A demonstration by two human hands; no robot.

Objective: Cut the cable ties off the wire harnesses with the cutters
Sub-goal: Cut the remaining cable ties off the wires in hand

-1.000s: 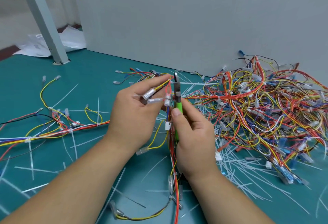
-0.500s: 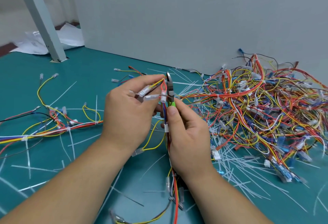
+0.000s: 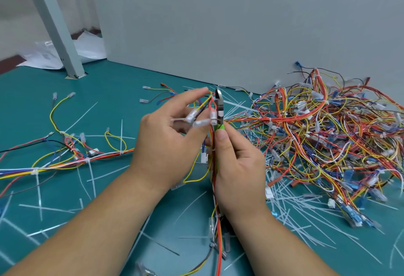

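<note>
My left hand (image 3: 166,144) holds up the top end of a wire harness (image 3: 215,205), pinching its yellow and red wires and clear-sleeved terminals (image 3: 196,118) between the fingers. My right hand (image 3: 238,166) grips the green-handled cutters (image 3: 219,109) upright, thumb on the handle. The steel jaws stand right beside the red wires near a white cable tie (image 3: 213,120); whether they bite on it I cannot tell. The harness hangs down between my forearms to the green mat.
A large tangled pile of harnesses (image 3: 328,135) lies to the right against the grey wall. Another harness (image 3: 65,160) stretches across the left of the mat. Cut white ties (image 3: 295,205) litter the mat. A grey post (image 3: 54,26) stands back left.
Both hands with the harness and cutters have shifted slightly left and up. My left fingers have spread a little around the terminals.
</note>
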